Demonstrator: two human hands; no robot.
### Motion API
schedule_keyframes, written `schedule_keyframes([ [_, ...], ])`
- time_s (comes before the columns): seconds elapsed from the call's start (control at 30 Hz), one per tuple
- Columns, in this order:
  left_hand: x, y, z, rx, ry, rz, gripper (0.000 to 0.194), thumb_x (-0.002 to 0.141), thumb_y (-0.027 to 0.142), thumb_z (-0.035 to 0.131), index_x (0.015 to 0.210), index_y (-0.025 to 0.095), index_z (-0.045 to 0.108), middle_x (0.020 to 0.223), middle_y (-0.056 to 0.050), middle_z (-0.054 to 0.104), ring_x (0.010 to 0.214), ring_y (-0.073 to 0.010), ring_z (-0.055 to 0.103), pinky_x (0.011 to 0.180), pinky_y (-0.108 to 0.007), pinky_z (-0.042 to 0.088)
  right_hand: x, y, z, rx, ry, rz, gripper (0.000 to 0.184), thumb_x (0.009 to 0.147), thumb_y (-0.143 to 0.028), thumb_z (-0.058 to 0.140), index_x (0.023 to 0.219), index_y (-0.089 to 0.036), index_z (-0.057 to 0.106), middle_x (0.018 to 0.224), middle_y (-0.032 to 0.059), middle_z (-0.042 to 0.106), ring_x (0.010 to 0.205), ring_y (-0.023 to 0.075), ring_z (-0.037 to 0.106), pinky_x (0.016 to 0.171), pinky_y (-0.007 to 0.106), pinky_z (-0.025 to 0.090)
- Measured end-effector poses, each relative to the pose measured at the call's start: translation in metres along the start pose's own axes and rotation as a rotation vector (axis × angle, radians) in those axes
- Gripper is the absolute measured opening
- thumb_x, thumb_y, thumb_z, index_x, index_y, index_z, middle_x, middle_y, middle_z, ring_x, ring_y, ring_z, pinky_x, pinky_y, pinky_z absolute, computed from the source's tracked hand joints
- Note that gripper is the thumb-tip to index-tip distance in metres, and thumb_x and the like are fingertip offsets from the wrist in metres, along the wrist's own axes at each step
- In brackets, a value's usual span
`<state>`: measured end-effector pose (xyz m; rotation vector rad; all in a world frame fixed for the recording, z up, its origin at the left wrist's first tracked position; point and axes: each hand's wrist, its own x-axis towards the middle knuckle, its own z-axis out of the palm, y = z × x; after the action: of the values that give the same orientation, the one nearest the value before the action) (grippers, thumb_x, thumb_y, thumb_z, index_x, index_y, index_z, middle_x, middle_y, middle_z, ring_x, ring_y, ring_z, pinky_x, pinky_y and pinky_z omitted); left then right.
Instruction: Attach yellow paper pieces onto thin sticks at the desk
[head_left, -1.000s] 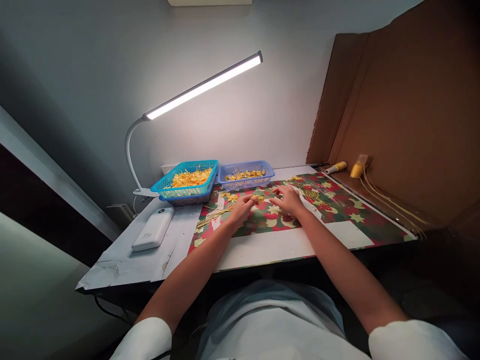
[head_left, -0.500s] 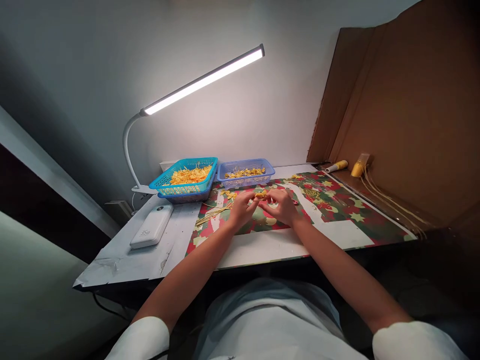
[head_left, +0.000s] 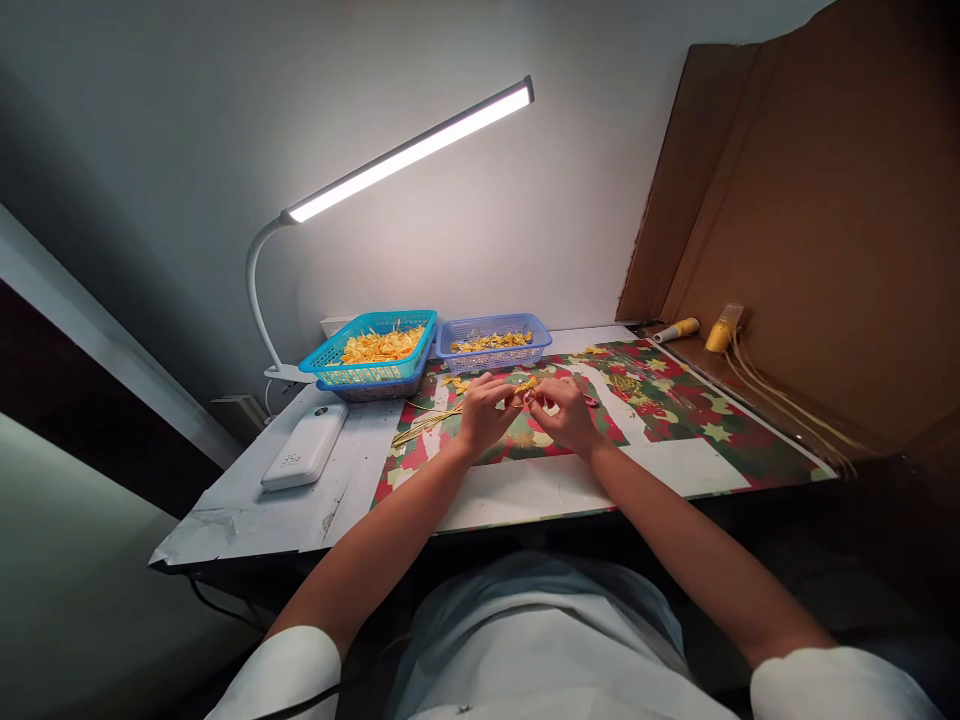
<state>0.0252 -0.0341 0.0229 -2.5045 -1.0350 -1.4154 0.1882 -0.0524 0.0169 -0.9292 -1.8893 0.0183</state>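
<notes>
Pinched between the fingertips of both hands is a small yellow ribbon bow (head_left: 527,384), with a thin gold cord curving below it. My left hand (head_left: 486,412) grips from one side, its fingers bent and closed. From the other side my right hand (head_left: 566,410) pinches at the bow and cord. The fingers hide part of the bow. Beyond my left hand lie more yellow bows (head_left: 455,384), and several gold cords (head_left: 429,427) stretch across the patterned mat (head_left: 682,400). Close by my right hand is a small red-pink object (head_left: 591,401), its kind unclear.
A teal basket (head_left: 319,374) of yellow ribbon pieces sits stacked on a blue one. Beside it a periwinkle basket (head_left: 541,345) holds gold-yellow pieces. A white power bank (head_left: 304,450) lies left, near a lit lamp (head_left: 412,150). Cardboard (head_left: 817,220) stands at the right.
Both hands have turned the bow slightly and come closer together around it. A loop of gold cord now shows below the fingers. The head view has shifted a little.
</notes>
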Motion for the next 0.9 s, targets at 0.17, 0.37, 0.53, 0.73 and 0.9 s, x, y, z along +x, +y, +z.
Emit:
schedule_keyframes([
  [0.17, 0.001, 0.003, -0.001, -0.011, -0.005, -0.058, 0.031, 0.083, 0.026, 0.046, 0.053, 0.019, 0.048, 0.052, 0.001, 0.049, 0.055, -0.0126, 0.035, 0.064, -0.029, 0.032, -0.001, -0.001, 0.0, -0.009, 0.019, 0.008, 0.019, 0.082, -0.026, 0.048, 0.065, -0.02, 0.054, 0.062, -0.0008, 0.06, 0.059, 0.0136, 0.05, 0.073, 0.033, 0.033],
  [0.37, 0.0, -0.002, 0.006, -0.145, -0.217, -0.325, 0.034, 0.08, 0.032, 0.047, 0.05, 0.017, 0.043, 0.049, 0.003, 0.04, 0.052, -0.0101, 0.033, 0.056, -0.026, 0.026, 0.001, 0.002, 0.001, -0.024, -0.086, 0.125, 0.022, 0.083, -0.026, 0.048, 0.064, -0.019, 0.054, 0.064, -0.0002, 0.061, 0.061, 0.0133, 0.051, 0.072, 0.031, 0.033],
  [0.53, -0.003, -0.014, 0.01, -0.081, -0.423, -0.506, 0.027, 0.076, 0.038, 0.054, 0.059, 0.017, 0.054, 0.056, 0.002, 0.051, 0.056, -0.012, 0.044, 0.056, -0.026, 0.031, 0.001, 0.013, 0.008, -0.161, -0.311, 0.225, 0.018, 0.085, -0.023, 0.046, 0.071, -0.019, 0.057, 0.076, 0.0021, 0.066, 0.072, 0.0161, 0.054, 0.074, 0.032, 0.03],
  [0.73, -0.002, -0.014, 0.005, 0.004, -0.101, -0.233, 0.015, 0.071, 0.02, 0.06, 0.085, 0.019, 0.055, 0.089, -0.004, 0.061, 0.083, -0.0179, 0.054, 0.074, -0.03, 0.042, 0.0, 0.016, 0.009, -0.246, -0.394, 0.243, 0.02, 0.089, -0.023, 0.043, 0.076, -0.02, 0.059, 0.086, 0.004, 0.068, 0.086, 0.0196, 0.055, 0.078, 0.034, 0.029],
  [0.9, -0.002, -0.013, 0.011, -0.107, -0.22, -0.192, 0.01, 0.075, 0.017, 0.056, 0.083, 0.02, 0.053, 0.087, -0.002, 0.066, 0.083, -0.0172, 0.056, 0.076, -0.031, 0.043, 0.001, 0.014, 0.007, -0.263, -0.4, 0.252, 0.018, 0.089, -0.02, 0.043, 0.084, -0.021, 0.061, 0.09, 0.0049, 0.068, 0.093, 0.022, 0.054, 0.08, 0.036, 0.03],
])
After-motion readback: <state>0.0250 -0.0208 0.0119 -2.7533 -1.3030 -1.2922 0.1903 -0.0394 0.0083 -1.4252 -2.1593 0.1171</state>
